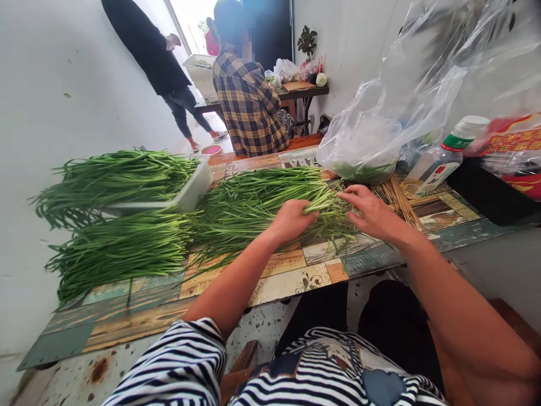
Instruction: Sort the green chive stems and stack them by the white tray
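Observation:
My left hand (293,219) is closed around a small bunch of garlic chives (323,200), with the pale stem ends pointing right. Just right of those ends, my right hand (367,210) has its fingers apart, and I see nothing held in it. Beneath both hands spreads a loose pile of chives (257,194), its leaves trailing left. Short trimmings (338,230) are scattered under the stem ends. On the left, one heap of chives (122,175) lies in a white tray (196,183), and another heap (122,248) rests on the table in front of it.
Thin wooden skewers (399,200) lie right of my right hand. Behind them are a clear plastic bag (363,135), a bottle with a white cap (443,155) and a red package (515,146). A person in a plaid shirt (249,104) sits beyond the patterned table (279,265); another person (147,51) stands farther back.

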Demonstrator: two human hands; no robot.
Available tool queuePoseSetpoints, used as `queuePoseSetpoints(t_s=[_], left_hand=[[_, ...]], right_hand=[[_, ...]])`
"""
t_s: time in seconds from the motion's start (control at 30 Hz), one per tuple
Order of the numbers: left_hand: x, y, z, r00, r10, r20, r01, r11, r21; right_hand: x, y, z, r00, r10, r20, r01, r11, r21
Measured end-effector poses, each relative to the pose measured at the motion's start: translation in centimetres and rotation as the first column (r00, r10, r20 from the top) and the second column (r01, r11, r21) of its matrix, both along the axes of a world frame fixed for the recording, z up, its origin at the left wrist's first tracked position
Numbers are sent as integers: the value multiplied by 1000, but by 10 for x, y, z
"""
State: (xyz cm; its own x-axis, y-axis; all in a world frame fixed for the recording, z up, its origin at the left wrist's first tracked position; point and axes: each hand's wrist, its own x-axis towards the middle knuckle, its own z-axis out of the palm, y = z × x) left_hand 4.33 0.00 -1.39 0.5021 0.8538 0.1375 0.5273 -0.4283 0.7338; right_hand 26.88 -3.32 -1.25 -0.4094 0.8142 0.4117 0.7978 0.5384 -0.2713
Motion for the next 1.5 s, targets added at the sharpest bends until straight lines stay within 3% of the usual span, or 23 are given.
queuePoseSetpoints(t_s=[0.13,0.27,0.43,0.53,0.6,0.77,0.93,1.07,1.13,1.23,1.33,1.5], left_hand=[[-2,0,2,1000,1,9,0,1000,-11],[-4,2,3,999,-35,32,35,999,19],[-3,1,2,998,-63,-10,64,993,99],[-2,-1,3,998,-64,-21,66,991,115],[-2,-1,4,999,-31,-8,32,994,105],[-4,5,2,989,136,59,-141,986,84],[-5,8,1,991,127,50,-130,988,78],[-7,8,2,988,141,64,-147,983,106],[-8,10,0,983,150,102,-163,978,127],[-9,14,-3,977,169,129,-191,965,182],[-8,13,-3,987,126,100,-144,970,196],[-5,6,1,999,36,34,-42,982,182]], right_hand=[[-20,-5,6,1000,17,-8,-17,999,-33],[-24,-5,-2,958,-32,-285,-29,978,-208],[-31,-4,-13,741,-350,-573,-5,850,-526],[-30,5,-21,584,-460,-668,43,840,-541],[-24,12,-24,550,-478,-684,147,862,-485],[-10,23,-19,704,-402,-585,272,914,-300],[-17,41,-21,908,-251,-337,226,968,-113],[-19,57,-28,965,-260,-22,260,966,4],[-16,57,-26,975,-216,48,213,975,58],[-12,41,-16,996,-76,-35,79,994,81],[-13,19,-4,961,25,-276,-24,1000,6],[-32,-4,2,800,-90,-593,-9,987,-162]])
